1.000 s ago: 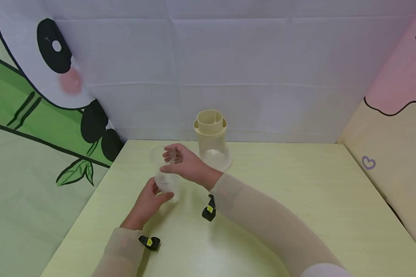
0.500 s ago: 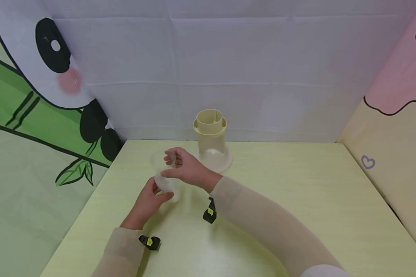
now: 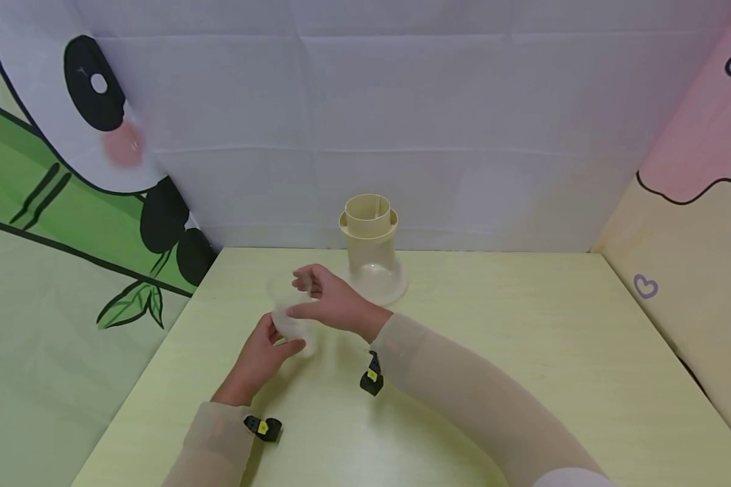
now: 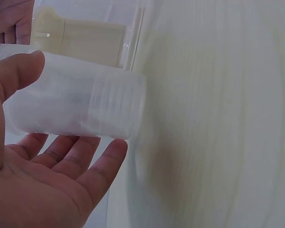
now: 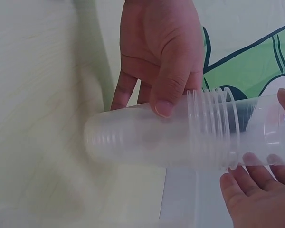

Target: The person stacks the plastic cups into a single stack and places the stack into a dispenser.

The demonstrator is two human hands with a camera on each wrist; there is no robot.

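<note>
My left hand [image 3: 263,353] grips a stack of nested clear plastic cups [image 5: 142,135], thumb on one side and fingers on the other. In the left wrist view the stack [image 4: 80,95] lies sideways across the fingers. My right hand [image 3: 338,299] is just above it, holding one clear plastic cup [image 5: 259,124] between thumb and fingers. That cup sits partly inside the stack's open end, beside several close-set rims [image 5: 211,128]. In the head view the clear plastic is faint, and the right hand partly covers it.
A cream cylindrical holder [image 3: 370,256] with a narrower tube inside stands on a clear round base [image 3: 392,287] at the table's back edge. The pale wooden table [image 3: 493,325] is bounded by a white cloth backdrop [image 3: 402,122] and printed side panels.
My right hand has moved slightly down and to the right with the cup, closer to the stack. My left hand has stayed in place.
</note>
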